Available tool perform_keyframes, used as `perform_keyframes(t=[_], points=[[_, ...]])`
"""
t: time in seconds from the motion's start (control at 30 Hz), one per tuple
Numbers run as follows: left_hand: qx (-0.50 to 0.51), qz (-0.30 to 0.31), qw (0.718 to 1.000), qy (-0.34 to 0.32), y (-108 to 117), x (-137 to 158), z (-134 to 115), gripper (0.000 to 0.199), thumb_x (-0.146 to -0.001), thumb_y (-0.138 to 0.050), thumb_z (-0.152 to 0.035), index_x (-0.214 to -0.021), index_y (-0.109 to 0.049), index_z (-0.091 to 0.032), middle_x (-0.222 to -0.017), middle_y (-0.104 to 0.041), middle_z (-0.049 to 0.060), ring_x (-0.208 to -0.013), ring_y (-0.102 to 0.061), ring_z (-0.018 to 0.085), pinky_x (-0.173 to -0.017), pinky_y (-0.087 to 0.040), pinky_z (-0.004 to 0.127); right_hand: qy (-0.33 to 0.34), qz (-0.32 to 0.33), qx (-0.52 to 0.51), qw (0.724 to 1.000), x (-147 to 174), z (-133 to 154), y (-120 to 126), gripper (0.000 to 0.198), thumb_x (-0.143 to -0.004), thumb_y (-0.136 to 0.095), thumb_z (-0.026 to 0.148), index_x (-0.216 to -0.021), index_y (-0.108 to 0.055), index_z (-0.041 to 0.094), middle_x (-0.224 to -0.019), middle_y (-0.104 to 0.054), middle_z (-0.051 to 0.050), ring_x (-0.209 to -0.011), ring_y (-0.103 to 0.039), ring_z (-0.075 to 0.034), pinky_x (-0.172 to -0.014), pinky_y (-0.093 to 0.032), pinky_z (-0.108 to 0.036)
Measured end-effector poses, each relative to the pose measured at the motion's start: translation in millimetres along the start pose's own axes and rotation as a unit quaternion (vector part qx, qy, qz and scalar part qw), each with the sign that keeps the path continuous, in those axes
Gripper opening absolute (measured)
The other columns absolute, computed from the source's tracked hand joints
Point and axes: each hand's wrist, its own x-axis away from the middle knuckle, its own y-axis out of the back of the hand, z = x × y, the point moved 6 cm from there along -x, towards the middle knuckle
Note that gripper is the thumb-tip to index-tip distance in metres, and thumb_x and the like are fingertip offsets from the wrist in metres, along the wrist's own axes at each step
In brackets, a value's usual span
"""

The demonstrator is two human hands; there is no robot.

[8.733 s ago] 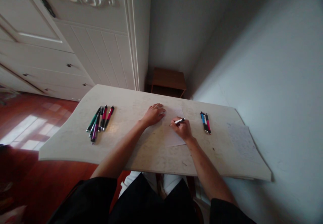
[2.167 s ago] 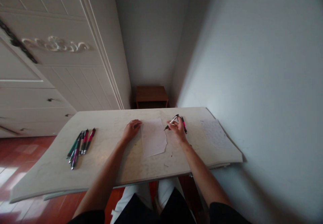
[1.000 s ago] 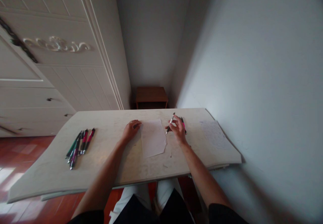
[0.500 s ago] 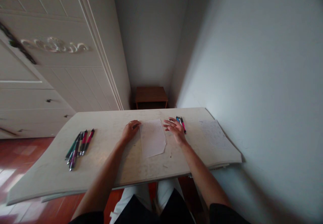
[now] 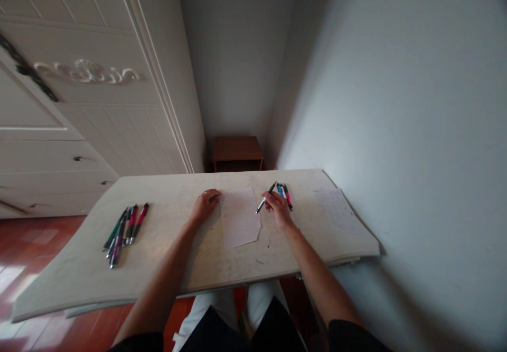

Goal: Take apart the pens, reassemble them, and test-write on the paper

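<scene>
My right hand [image 5: 277, 206] is closed around a black-and-white pen [image 5: 261, 204], held at a slant just past the right edge of a blank-looking sheet of paper [image 5: 240, 222]. The tip points down and left, close to that torn, uneven edge. Fingers together and lying low, my left hand [image 5: 206, 204] rests on the table with its fingertips at the upper left edge of the paper. It holds nothing that I can see. Partly behind my right hand lie a few pens, one blue [image 5: 280, 189] and one pink [image 5: 288, 198].
A pile of several pens [image 5: 123, 230] lies on the left of the white table [image 5: 166, 262]. Another sheet with faint writing [image 5: 338, 212] is at the right, beside the wall [image 5: 415, 130]. A white cabinet [image 5: 119, 77] stands at the left; a brown stool-like piece [image 5: 237, 148] is beyond.
My right hand, with spread fingers and no pen showing before, now grips the black-and-white pen. The left hand and the paper have stayed in place.
</scene>
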Motion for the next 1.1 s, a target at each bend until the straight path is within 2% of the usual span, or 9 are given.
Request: perform_keyframes(t=[0.17, 0.3, 0.4, 0.5, 0.57, 0.8, 0.9, 1.0, 1.1], points=[[0.000, 0.007, 1.000, 0.005, 0.0, -0.4, 0.4, 0.031, -0.081, -0.050, -0.037, -0.093, -0.072, -0.018, -0.105, -0.071, 0.010, -0.107, -0.062, 0.026, -0.100, -0.044, 0.038, 0.017, -0.006, 0.032, 0.999, -1.7, -1.6, 3.0, 0.031, -0.077, -0.069, 0.050, -0.083, -0.072, 0.020, -0.062, -0.057, 0.002, -0.056, -0.052, -0.012, -0.054, -0.045, -0.025], [0.004, 0.009, 1.000, 0.009, -0.4, -0.3, 1.6, 0.029, -0.080, -0.051, -0.035, -0.093, -0.072, -0.019, -0.106, -0.071, 0.009, -0.108, -0.061, 0.025, -0.100, -0.044, 0.039, 0.009, 0.014, 0.036, 0.999, -0.8, -0.7, -0.2, 0.033, -0.077, -0.068, 0.051, -0.083, -0.071, 0.019, -0.072, -0.064, -0.002, -0.060, -0.055, -0.014, -0.056, -0.047, -0.026], [-0.001, 0.009, 1.000, 0.003, -1.1, -0.5, 2.0, 0.032, -0.081, -0.050, -0.036, -0.093, -0.072, -0.018, -0.106, -0.071, 0.010, -0.108, -0.062, 0.026, -0.100, -0.045, 0.038, -0.010, 0.031, 0.015, 0.999, 1.3, 1.0, -5.4, 0.038, -0.075, -0.071, 0.048, -0.098, -0.069, 0.018, -0.076, -0.068, -0.003, -0.060, -0.057, -0.014, -0.056, -0.047, -0.027], [-0.003, 0.007, 1.000, 0.000, -1.3, -0.9, 2.3, 0.033, -0.081, -0.049, -0.038, -0.092, -0.073, -0.017, -0.104, -0.071, 0.010, -0.105, -0.063, 0.027, -0.098, -0.045, 0.039, -0.028, 0.033, 0.002, 0.999, 2.7, 2.2, -8.9, 0.057, -0.072, -0.074, 0.046, -0.120, -0.061, 0.019, -0.071, -0.069, -0.001, -0.056, -0.057, -0.014, -0.055, -0.047, -0.027], [-0.005, 0.006, 1.000, 0.002, -1.2, -1.0, 2.7, 0.032, -0.081, -0.050, -0.038, -0.092, -0.073, -0.018, -0.104, -0.071, 0.009, -0.105, -0.063, 0.026, -0.099, -0.045, 0.038, -0.029, 0.029, -0.001, 0.999, 2.4, 2.2, -9.0, 0.062, -0.072, -0.073, 0.046, -0.126, -0.058, 0.019, -0.069, -0.068, 0.001, -0.055, -0.057, -0.013, -0.055, -0.047, -0.027], [-0.009, 0.007, 1.000, 0.005, -1.1, -0.2, 2.8, 0.034, -0.083, -0.049, -0.039, -0.094, -0.073, -0.018, -0.106, -0.071, 0.009, -0.107, -0.062, 0.026, -0.100, -0.044, 0.038, -0.022, -0.006, 0.033, 0.999, -2.4, -5.9, 0.5, 0.049, -0.072, -0.073, 0.049, -0.108, -0.068, 0.017, -0.064, -0.060, 0.003, -0.052, -0.054, -0.011, -0.048, -0.045, -0.024], [-0.007, 0.007, 1.000, 0.007, -0.8, -0.2, 2.2, 0.033, -0.082, -0.049, -0.038, -0.094, -0.073, -0.018, -0.106, -0.071, 0.009, -0.107, -0.062, 0.026, -0.100, -0.044, 0.038, 0.004, -0.007, 0.042, 0.999, -3.0, -3.8, 0.6, 0.042, -0.073, -0.073, 0.047, -0.101, -0.069, 0.017, -0.066, -0.063, 0.001, -0.058, -0.058, -0.013, -0.056, -0.049, -0.026], [-0.005, 0.009, 1.000, 0.009, -0.7, -0.1, 1.6, 0.033, -0.082, -0.049, -0.038, -0.093, -0.073, -0.018, -0.106, -0.071, 0.010, -0.107, -0.062, 0.026, -0.100, -0.044, 0.039, 0.027, -0.006, 0.034, 0.999, -2.5, 0.1, -0.1, 0.044, -0.072, -0.074, 0.044, -0.108, -0.066, 0.020, -0.073, -0.068, -0.001, -0.069, -0.063, -0.016, -0.066, -0.052, -0.029], [-0.008, 0.012, 1.000, 0.016, -0.8, 0.1, 2.2, 0.032, -0.082, -0.049, -0.038, -0.094, -0.072, -0.019, -0.107, -0.071, 0.009, -0.108, -0.061, 0.026, -0.101, -0.044, 0.038, 0.021, -0.001, 0.034, 0.999, -2.5, -0.4, 0.5, 0.047, -0.068, -0.076, 0.041, -0.109, -0.066, 0.021, -0.086, -0.072, -0.004, -0.080, -0.066, -0.020, -0.075, -0.054, -0.034]])
